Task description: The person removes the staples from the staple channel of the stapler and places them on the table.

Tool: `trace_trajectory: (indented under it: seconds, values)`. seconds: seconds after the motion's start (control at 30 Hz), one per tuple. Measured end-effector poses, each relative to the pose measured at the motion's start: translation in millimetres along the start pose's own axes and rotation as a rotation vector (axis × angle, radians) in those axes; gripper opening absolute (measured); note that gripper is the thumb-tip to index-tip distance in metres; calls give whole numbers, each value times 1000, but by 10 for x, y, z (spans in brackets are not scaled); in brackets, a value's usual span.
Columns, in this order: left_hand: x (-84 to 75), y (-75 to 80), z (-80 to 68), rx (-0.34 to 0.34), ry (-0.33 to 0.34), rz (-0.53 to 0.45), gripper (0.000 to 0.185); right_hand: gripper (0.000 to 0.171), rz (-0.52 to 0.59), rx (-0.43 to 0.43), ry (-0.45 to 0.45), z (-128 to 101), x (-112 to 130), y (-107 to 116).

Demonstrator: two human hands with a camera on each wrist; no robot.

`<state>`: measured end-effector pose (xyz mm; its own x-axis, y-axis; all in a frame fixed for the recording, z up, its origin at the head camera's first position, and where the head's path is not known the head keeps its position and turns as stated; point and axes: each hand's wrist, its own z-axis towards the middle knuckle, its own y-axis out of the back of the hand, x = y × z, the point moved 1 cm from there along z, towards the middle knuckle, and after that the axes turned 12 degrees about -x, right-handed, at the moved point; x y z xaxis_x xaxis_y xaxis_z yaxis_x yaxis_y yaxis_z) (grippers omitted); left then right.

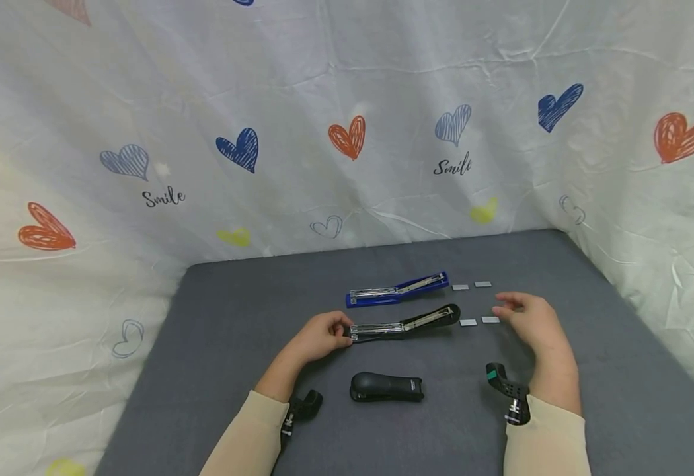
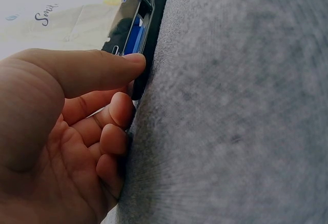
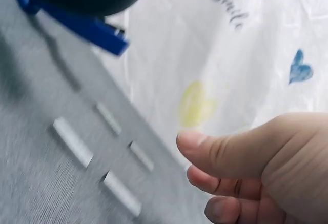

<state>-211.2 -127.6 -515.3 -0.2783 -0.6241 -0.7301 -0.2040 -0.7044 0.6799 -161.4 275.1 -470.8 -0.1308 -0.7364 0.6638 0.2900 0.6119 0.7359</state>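
Note:
An opened black stapler (image 1: 406, 322) lies on the grey mat (image 1: 234, 344), its metal staple channel bared. My left hand (image 1: 342, 332) pinches its left end; in the left wrist view the thumb (image 2: 102, 67) lies on that end (image 2: 148, 24), with the fingers curled beside it. My right hand (image 1: 504, 305) hovers to the right of the stapler, fingers relaxed and holding nothing. Just left of it lie two staple strips (image 1: 479, 320). The right wrist view shows the hand (image 3: 189, 157) above several strips (image 3: 72, 142).
An opened blue stapler (image 1: 397, 291) lies behind the black one, with two more staple strips (image 1: 470, 285) to its right. A closed black stapler (image 1: 385, 388) sits near me between my forearms. A heart-printed white cloth (image 1: 347, 132) walls the mat at the back and both sides.

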Motion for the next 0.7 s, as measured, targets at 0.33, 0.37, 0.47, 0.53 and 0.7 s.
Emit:
trace_trajectory:
  seconds: [0.33, 0.37, 0.47, 0.53, 0.7]
  values:
    - [-9, 5, -1, -1, 0, 2, 24, 52, 49, 31, 132, -114, 494, 148]
    - [-8, 5, -2, -1, 0, 1, 24, 52, 61, 35, 139, -131, 550, 147]
    - [2, 5, -4, -2, -4, -4, 24, 51, 85, 46, 178, -182, 707, 115]
    - [9, 4, -6, -5, -5, -6, 24, 47, 101, 49, 220, -212, 807, 81]
    - [17, -3, -5, -6, -6, -8, 24, 37, 128, 62, 341, -286, 1051, -3]
